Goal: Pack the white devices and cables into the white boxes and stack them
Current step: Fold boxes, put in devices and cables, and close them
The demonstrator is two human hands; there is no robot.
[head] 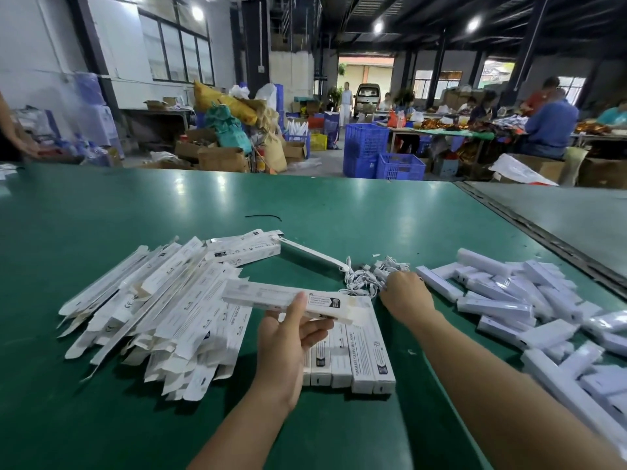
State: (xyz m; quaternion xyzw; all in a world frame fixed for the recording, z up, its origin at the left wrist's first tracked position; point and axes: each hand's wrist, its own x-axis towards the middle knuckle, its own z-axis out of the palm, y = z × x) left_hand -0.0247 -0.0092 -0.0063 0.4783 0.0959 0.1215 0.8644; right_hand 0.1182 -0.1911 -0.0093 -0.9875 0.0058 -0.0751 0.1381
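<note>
My left hand [288, 337] holds a long white box [271, 296] level above the green table, thumb on top and fingers curled beneath. My right hand [405, 295] reaches into a tangle of white cables [364, 274] in the middle of the table, fingers curled down onto them. A row of packed white boxes [359, 361] lies side by side under the held box. Flat unfolded white boxes [159, 310] are heaped at the left. White devices in clear wrap [529, 300] are piled at the right.
A single long white device [312, 254] lies behind the cables. A thin black strip [263, 217] rests further back on the green table [339, 205]. A grey table [559, 215] adjoins at the right. Crates, cartons and seated workers fill the background.
</note>
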